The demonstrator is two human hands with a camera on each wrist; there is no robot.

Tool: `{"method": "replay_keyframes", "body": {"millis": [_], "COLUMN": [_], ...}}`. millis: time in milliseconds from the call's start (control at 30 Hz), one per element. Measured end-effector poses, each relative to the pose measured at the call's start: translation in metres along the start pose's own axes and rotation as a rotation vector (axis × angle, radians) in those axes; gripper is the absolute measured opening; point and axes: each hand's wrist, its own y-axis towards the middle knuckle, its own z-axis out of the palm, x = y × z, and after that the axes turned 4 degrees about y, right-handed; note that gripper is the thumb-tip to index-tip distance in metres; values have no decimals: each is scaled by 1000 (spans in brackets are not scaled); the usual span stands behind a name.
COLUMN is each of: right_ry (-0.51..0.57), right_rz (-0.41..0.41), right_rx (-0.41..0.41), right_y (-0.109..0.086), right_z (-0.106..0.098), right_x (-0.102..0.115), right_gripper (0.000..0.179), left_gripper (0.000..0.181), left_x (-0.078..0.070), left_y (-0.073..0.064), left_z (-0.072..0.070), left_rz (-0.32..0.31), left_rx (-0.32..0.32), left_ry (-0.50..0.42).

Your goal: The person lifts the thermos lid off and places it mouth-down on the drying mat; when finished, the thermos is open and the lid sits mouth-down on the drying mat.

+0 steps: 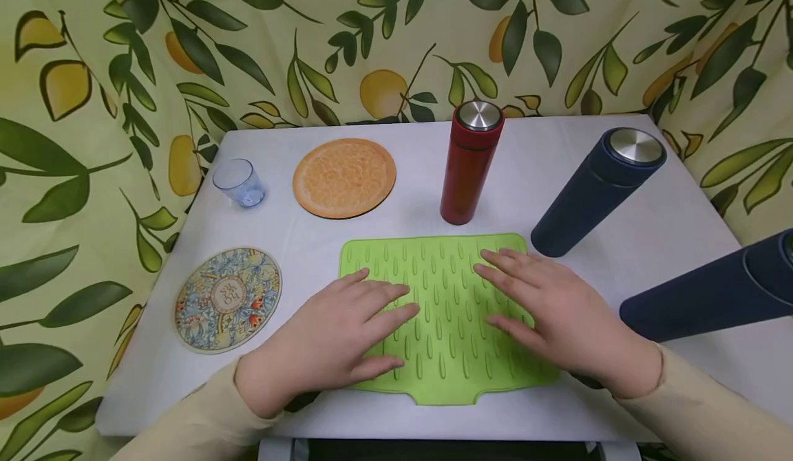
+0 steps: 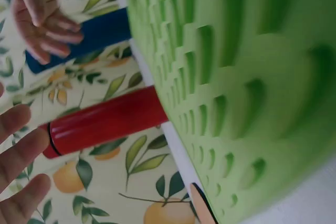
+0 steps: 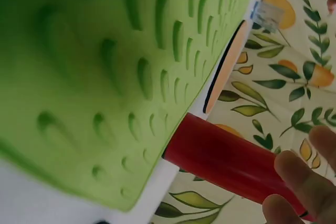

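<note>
A green ridged silicone mat (image 1: pixel 434 309) lies flat on the white table. Over its left part hovers my left hand (image 1: pixel 341 330), fingers spread and holding nothing. My right hand (image 1: pixel 551 309) is above the mat's right side, its fingers also extended with nothing in them. In both wrist views the mat (image 2: pixel 220 77) shows below the hands, with a gap between it and the fingers (image 3: pixel 302 177). Beyond the mat stands a red thermos (image 1: pixel 467 172) with a steel lid. A dark blue thermos (image 1: pixel 588 199) stands just past my right hand.
Another dark blue thermos (image 1: pixel 706 292) is at the right edge of the head view. At the back left are a clear bluish glass (image 1: pixel 240 184) and a round orange-brown mat (image 1: pixel 344 177). A round patterned coaster (image 1: pixel 229 299) lies left of my left hand. Leaf-print cloth (image 1: pixel 384 48) hangs behind.
</note>
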Motion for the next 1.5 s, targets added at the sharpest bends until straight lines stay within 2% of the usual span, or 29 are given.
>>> {"method": "replay_keyframes", "body": {"millis": [100, 200, 267, 333, 500, 700, 967, 1233, 1333, 1500], "right_ry": [117, 253, 349, 432, 589, 713, 753, 800, 805, 796], "right_rz": [125, 341, 472, 575, 712, 776, 769, 755, 730, 656], "right_rx": [-89, -118, -138, -165, -185, -201, -255, -349, -369, -355], "right_y": [12, 26, 36, 46, 72, 102, 128, 134, 134, 133], "right_z": [4, 6, 7, 8, 11, 21, 34, 40, 41, 44], "right_x": [-6, -11, -14, -18, -34, -54, -63, -63, -61, -55], "right_gripper": [61, 55, 62, 72, 97, 110, 114, 94, 89, 84], "left_gripper": [54, 44, 41, 40, 41, 39, 41, 43, 43, 43], "left_x": [6, 11, 14, 17, 26, 39, 53, 62, 64, 66], "left_y": [1, 4, 7, 10, 20, 29, 35, 37, 37, 37], "left_z": [4, 4, 4, 4, 4, 7, 17, 23, 24, 25], "left_rz": [-37, -94, -139, -187, -289, -384, -498, -589, -598, -597], "left_rx": [-163, -255, -276, -270, -269, -283, -283, -236, -233, -232], "left_ry": [-42, -82, -104, -125, -172, -252, -357, -387, -384, -387]}}
